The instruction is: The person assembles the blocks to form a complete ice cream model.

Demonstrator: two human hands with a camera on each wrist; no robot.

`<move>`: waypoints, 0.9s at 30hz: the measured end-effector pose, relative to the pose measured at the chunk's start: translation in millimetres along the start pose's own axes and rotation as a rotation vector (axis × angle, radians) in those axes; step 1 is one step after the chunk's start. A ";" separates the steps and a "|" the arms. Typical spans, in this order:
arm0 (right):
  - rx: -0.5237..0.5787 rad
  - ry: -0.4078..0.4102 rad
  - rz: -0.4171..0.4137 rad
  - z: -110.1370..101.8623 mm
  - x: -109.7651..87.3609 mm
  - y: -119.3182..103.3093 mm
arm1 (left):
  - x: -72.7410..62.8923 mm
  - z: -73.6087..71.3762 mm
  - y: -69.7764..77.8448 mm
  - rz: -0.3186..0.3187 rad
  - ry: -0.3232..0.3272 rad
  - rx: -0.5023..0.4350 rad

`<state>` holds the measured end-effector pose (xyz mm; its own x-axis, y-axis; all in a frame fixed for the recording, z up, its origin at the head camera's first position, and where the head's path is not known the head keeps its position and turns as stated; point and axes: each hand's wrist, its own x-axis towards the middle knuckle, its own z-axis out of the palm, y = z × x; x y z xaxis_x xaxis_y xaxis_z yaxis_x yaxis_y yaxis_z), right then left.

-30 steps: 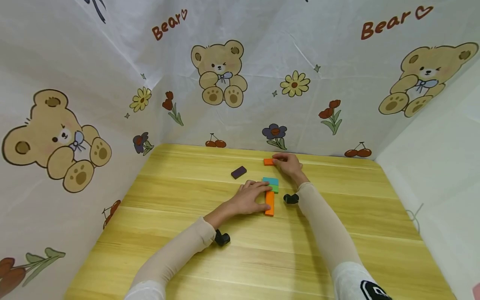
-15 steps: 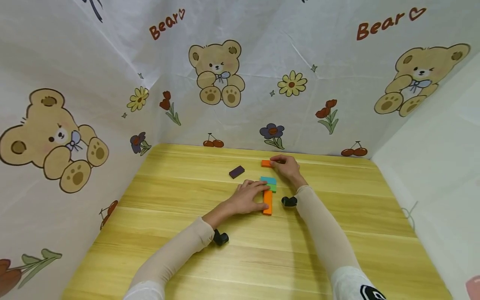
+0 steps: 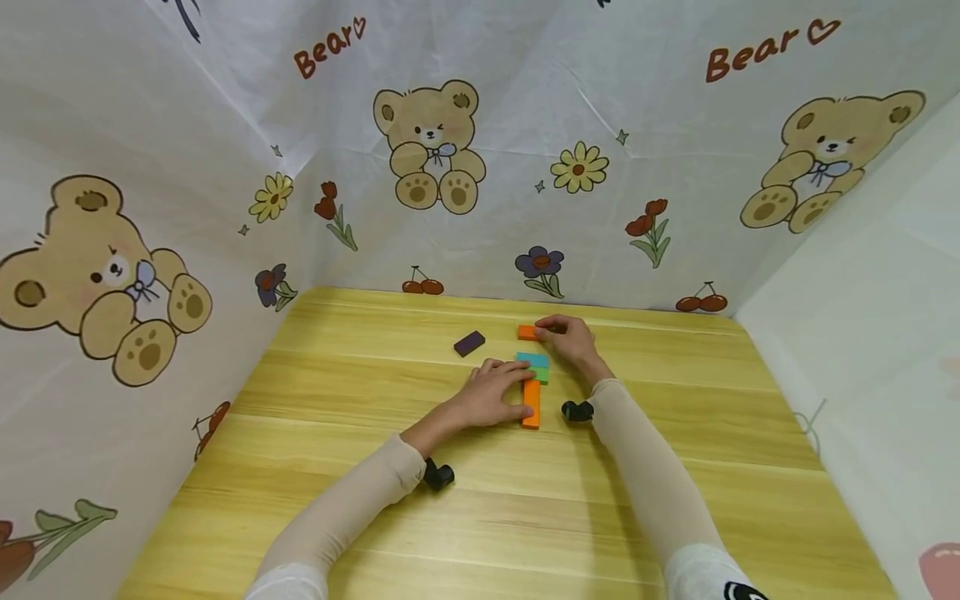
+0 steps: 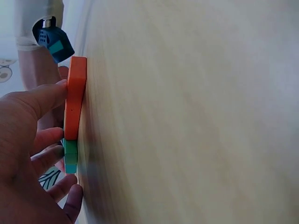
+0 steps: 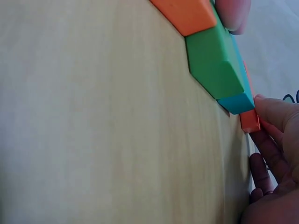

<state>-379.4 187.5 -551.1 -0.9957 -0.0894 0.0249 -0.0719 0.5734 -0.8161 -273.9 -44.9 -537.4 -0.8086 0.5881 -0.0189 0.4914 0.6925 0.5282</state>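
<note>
An orange block [image 3: 532,410] lies lengthwise on the table, its far end against a green block [image 3: 542,375]. A light-blue block [image 3: 532,359] sits right behind the green one. My left hand [image 3: 491,398] rests along this row with spread fingers, thumb at the orange block and fingertips over the green and blue ones. Just beyond the row, my right hand [image 3: 573,341] pinches a second orange block [image 3: 527,332] by its right end. In the right wrist view that orange block [image 5: 251,122] shows behind the blue block [image 5: 238,103]; its far side is hidden.
A dark purple block [image 3: 469,343] lies alone to the left of the row. The wooden table [image 3: 360,358] meets a white bear-printed cloth [image 3: 330,250] at its back and left edges. Black wrist cameras [image 3: 577,411] hang under both forearms.
My right hand has drawn the far orange block nearer to the blue block. My left hand stays on the row. The whole head view has shifted slightly.
</note>
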 end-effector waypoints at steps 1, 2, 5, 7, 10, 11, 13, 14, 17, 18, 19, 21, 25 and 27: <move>-0.002 0.002 -0.003 0.0 -0.8 0.1 | 0.0 -0.1 0.2 0.000 0.001 -0.001; -0.003 0.002 -0.006 0.1 -1.7 0.3 | 0.0 -0.1 0.5 -0.001 0.001 0.000; -0.003 0.007 -0.008 0.7 -4.2 1.2 | 0.3 -0.4 1.1 0.004 0.005 0.000; -0.001 0.004 -0.010 1.0 -6.4 1.2 | 0.7 0.2 0.8 0.006 0.005 0.002; 0.001 -0.003 -0.021 1.1 -10.1 0.7 | 1.2 1.1 -1.0 0.006 0.007 0.001; 0.001 -0.006 -0.024 0.9 -11.5 0.6 | 1.3 1.6 -1.7 0.006 0.007 0.001; 0.011 -0.013 -0.022 0.8 -13.8 0.7 | 1.8 2.2 -2.8 0.009 0.007 0.005; 0.019 -0.018 -0.021 0.8 -14.7 1.0 | 2.1 2.3 -3.2 0.011 0.006 0.008; 0.029 -0.021 -0.018 1.1 -17.2 2.0 | 2.7 2.1 -2.9 0.015 0.004 0.018; 0.032 -0.020 -0.020 1.0 -18.2 1.9 | 2.9 2.0 -2.7 0.017 0.004 0.020; 0.029 -0.017 -0.026 0.8 -18.9 1.8 | 2.7 1.6 -2.3 0.018 0.003 0.020; 0.020 -0.011 -0.031 0.8 -20.4 1.7 | 2.3 0.8 -1.8 0.017 0.000 0.015; 0.018 -0.026 -0.035 1.5 -22.1 1.8 | 1.5 0.3 -1.9 0.012 -0.004 0.012; 0.012 -0.031 -0.033 1.5 -22.6 1.9 | 1.4 0.4 -2.4 0.008 -0.005 0.014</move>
<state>-357.0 189.4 -554.1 -0.9905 -0.1331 0.0341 -0.1035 0.5599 -0.8220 -276.1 -45.5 -539.1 -0.8032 0.5955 -0.0187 0.5023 0.6936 0.5163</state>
